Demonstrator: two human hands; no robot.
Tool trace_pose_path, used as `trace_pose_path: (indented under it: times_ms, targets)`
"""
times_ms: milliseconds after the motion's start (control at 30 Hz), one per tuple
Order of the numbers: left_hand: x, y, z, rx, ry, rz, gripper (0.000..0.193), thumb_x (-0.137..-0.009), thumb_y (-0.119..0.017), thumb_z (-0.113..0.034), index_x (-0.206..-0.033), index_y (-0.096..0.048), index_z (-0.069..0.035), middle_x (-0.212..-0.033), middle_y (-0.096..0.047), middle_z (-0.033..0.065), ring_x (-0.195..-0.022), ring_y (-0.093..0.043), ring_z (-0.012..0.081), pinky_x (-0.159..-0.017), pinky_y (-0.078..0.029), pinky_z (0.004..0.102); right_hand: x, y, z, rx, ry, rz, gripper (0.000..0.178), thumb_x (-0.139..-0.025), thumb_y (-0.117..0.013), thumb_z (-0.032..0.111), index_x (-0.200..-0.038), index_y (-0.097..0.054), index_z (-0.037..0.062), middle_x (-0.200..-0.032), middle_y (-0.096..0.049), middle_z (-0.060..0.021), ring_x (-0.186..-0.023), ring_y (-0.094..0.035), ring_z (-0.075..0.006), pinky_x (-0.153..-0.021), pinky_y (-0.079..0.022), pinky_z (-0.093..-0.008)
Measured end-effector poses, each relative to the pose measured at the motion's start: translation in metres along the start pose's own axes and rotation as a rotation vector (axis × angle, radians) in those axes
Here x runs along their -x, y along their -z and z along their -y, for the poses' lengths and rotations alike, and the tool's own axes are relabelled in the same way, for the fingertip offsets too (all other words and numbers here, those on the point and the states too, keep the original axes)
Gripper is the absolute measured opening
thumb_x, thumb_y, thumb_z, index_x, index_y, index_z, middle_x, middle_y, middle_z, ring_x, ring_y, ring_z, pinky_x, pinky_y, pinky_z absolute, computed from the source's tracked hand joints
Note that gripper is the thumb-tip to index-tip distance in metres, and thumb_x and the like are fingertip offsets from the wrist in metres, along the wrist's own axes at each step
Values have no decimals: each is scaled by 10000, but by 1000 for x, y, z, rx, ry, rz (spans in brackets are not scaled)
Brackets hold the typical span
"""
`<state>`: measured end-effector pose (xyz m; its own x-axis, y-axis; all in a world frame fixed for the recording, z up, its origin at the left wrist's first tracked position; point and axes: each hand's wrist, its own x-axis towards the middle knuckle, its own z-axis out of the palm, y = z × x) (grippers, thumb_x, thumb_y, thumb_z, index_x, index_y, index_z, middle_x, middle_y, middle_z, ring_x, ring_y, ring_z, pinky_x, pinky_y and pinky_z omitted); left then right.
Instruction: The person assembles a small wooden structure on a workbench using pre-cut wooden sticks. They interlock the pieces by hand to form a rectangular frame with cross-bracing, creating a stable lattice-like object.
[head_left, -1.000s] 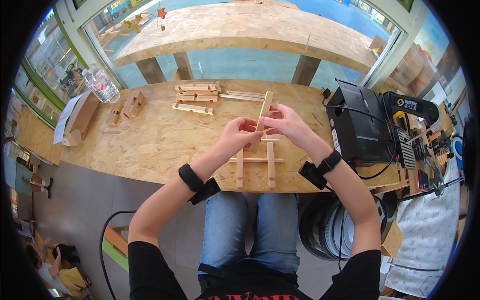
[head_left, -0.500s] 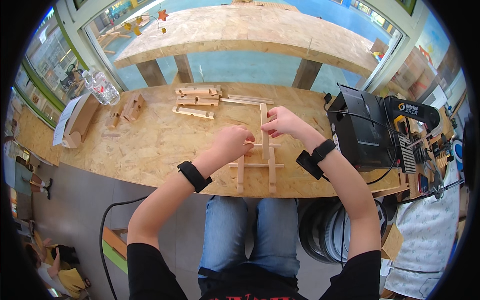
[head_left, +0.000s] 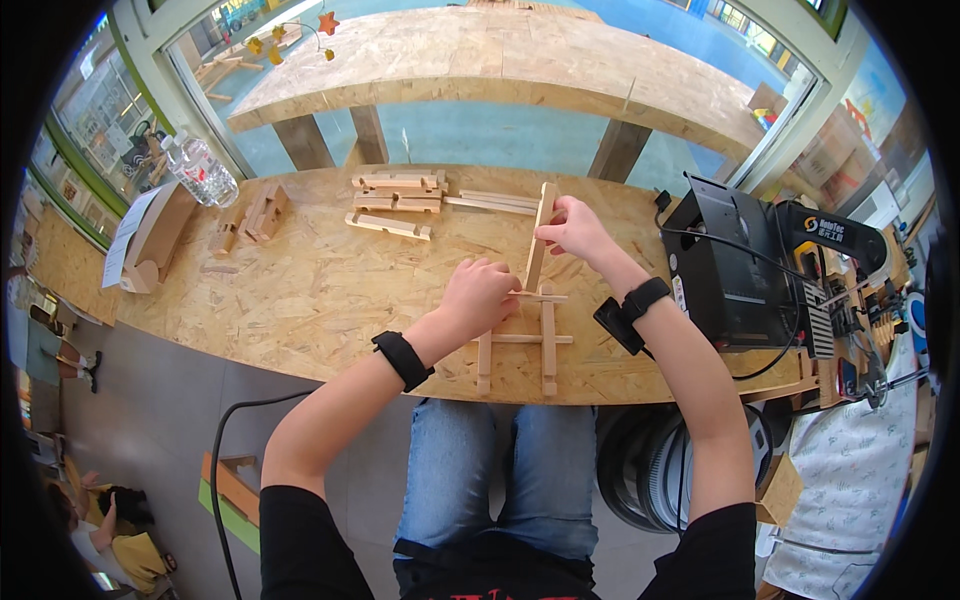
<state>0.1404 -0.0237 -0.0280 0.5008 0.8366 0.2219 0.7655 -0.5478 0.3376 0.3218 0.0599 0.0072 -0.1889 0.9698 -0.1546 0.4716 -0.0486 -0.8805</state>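
Note:
Near the table's front edge lie two upright-running wooden strips, the left one [head_left: 484, 365] and the right one [head_left: 549, 350], joined by a thin crosspiece [head_left: 515, 339]. Across their far ends runs a second thin wooden stick [head_left: 545, 297]. My left hand [head_left: 482, 296] is closed over that stick's left end, its fingertips partly hidden. My right hand [head_left: 577, 232] pinches a light wooden bar [head_left: 541, 240] at its upper part. The bar leans slightly to the right, its lower end at the thin stick between my hands.
Farther back lie a stack of notched wooden pieces [head_left: 398, 190], a loose notched piece [head_left: 388, 226] and thin sticks [head_left: 492, 201]. Short blocks [head_left: 264, 213], a cardboard box [head_left: 158, 240] and plastic bottles [head_left: 203, 172] stand left. A black machine [head_left: 725, 265] occupies the right side.
My right hand has moved a little right and up, and the bar has tilted, its top now leaning right. My left hand has shifted slightly right.

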Motion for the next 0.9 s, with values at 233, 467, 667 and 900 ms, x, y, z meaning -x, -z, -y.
trace_pose_path:
  times_ms: [233,467,667,900]
  targets:
    - [-2,-8,3,7,-38,-20,82,-718,-644,-182,-770,-656,-120,-783,-611,28,-827,-570,237,-749,-422,366,3,19,-4,74,-13,63,417,-728,-662,123,-1085,-525,-44,-869,-640,-120,-735,-636,-173,-565,-534,-285]
    - [-3,-8,4,38,-61,-40,63,-723,-629,-156,-761,-638,-107,-775,-609,37,-811,-576,242,-738,-423,372,7,24,-19,128,-82,182,333,-753,-628,119,-1044,-565,-30,-819,-636,-93,-704,-616,-151,-587,-526,-265]
    - [-3,-5,1,41,-37,-13,70,-720,-628,-157,-764,-637,-103,-781,-616,42,-811,-583,241,-733,-425,373,9,18,-28,126,-97,192,316,-766,-633,95,-1042,-560,-39,-858,-632,-105,-717,-627,-166,-581,-532,-277]
    - [-3,-4,1,46,-30,-7,73,-723,-625,-153,-770,-634,-98,-777,-618,43,-807,-589,240,-726,-430,371,8,11,-38,92,-83,136,383,-756,-641,74,-1096,-533,-67,-835,-643,-127,-658,-650,-206,-520,-551,-306]
